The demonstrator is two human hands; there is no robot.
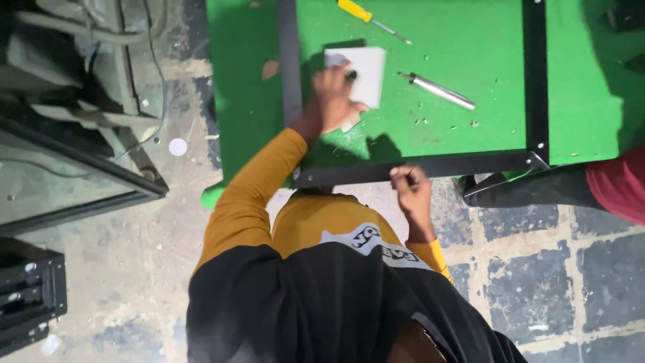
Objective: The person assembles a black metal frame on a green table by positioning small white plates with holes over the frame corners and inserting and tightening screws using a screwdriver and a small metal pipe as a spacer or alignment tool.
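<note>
The person leans over a green table (470, 54) with both arms stretched forward. The left hand (336, 97) lies on the near corner of a flat white box (366, 70) that sits on the table top, just right of an upright black bar (289, 60). Its fingers are bent down over the box and there is a small dark spot by the fingertips. I cannot tell whether the grip has really closed on the box or only presses on it.

The right hand (411, 191) is nearer the body, at the table's front edge. It touches the long black bar (470, 163) that runs across there. Its fingers are curled tight together, thumb against them. If anything small is pinched inside, it is hidden.

This long bar meets another upright black bar (535, 74) at the right corner, so the three form a frame lying on the green top. Inside the frame, beyond the box, lies a yellow-handled screwdriver (369, 17). A silver metal rod (440, 91) lies at a slant just right of the box, apart from it. Small chips and crumbs are scattered over the green near it.

At the right edge stands another person, showing only a red garment (621, 185) and a dark trouser leg (531, 185). The floor (537, 269) is dark stone blocks with pale joints. To the left are a glass-and-metal frame (67, 181) and a black case (30, 299).
</note>
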